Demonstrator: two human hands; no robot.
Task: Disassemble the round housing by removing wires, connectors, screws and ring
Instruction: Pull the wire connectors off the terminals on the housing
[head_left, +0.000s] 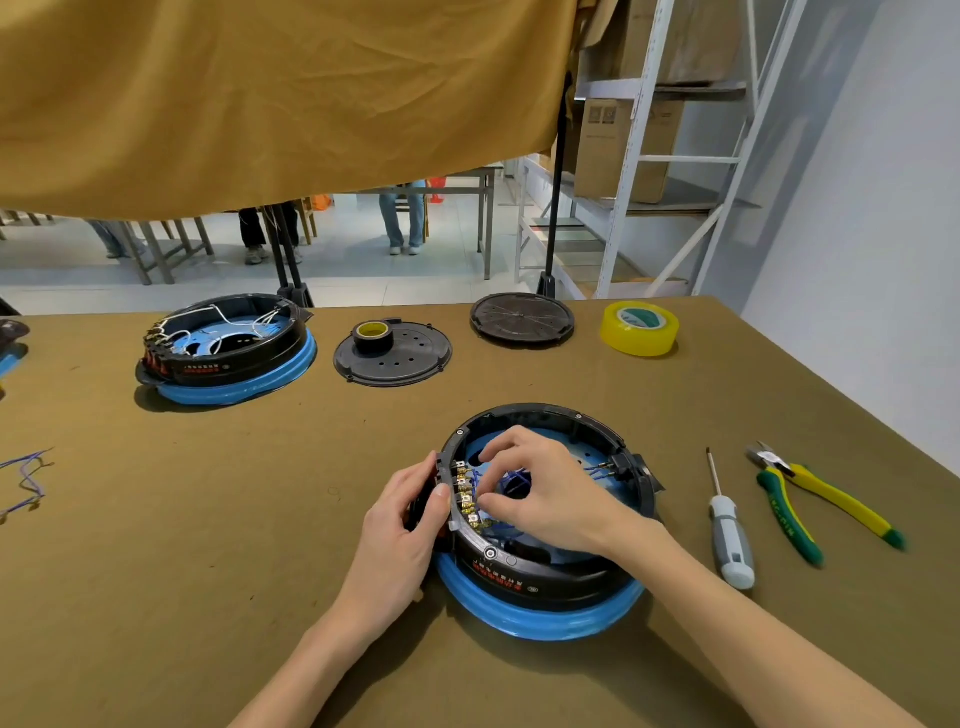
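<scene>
Crowding the near middle of the desk: round housing under both hands. Blocking the right edge: screwdriver, pliers. Lining the far edge: second housing, two black lids, yellow tape roll. Lying open: near left corner, middle strip.

Two forearms are showing, both bare to the lower frame edge; no sleeves are appearing. The left hand and right hand are wearing no gloves, rings, watch or bands. Fingernails are showing short and unpainted.
</scene>
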